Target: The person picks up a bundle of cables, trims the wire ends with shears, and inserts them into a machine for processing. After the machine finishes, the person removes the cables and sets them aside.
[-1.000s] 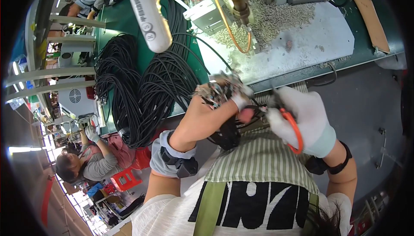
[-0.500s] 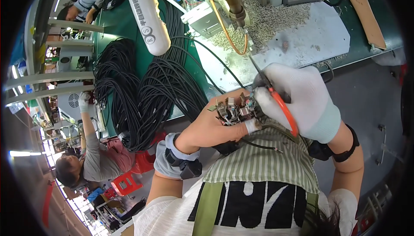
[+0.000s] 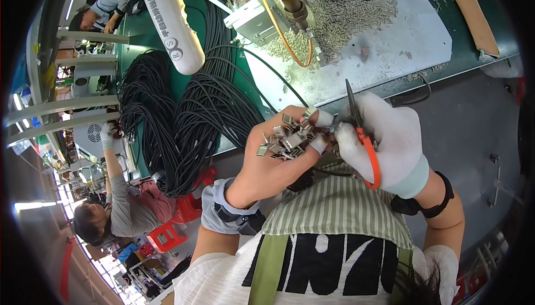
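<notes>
My left hand [image 3: 264,154], bare with white covers on its fingertips, is closed around a bunch of small metal plug connectors [image 3: 291,139] at the ends of black cables. In its white glove, my right hand [image 3: 384,138] grips orange-handled scissors [image 3: 369,163], their dark blades pointing up and away from me. My right fingertips meet those of the left hand beside the connectors. What is pinched between them is too small to make out. One black cable [image 3: 331,172] runs out below my hands, over the striped apron.
Black cable bundles [image 3: 192,115] lie on the green table [image 3: 189,10] to the left. A white lamp-like tube [image 3: 173,23] hangs above them. Small metal pieces [image 3: 356,21] cover part of a white board [image 3: 412,43] under a machine [image 3: 287,4]. Another person [image 3: 134,205] sits at left.
The scissors have swung more upright, and my right hand has shifted slightly. My left hand has turned, so the connectors fan out more toward the left. Its fingertips now touch the right hand's.
</notes>
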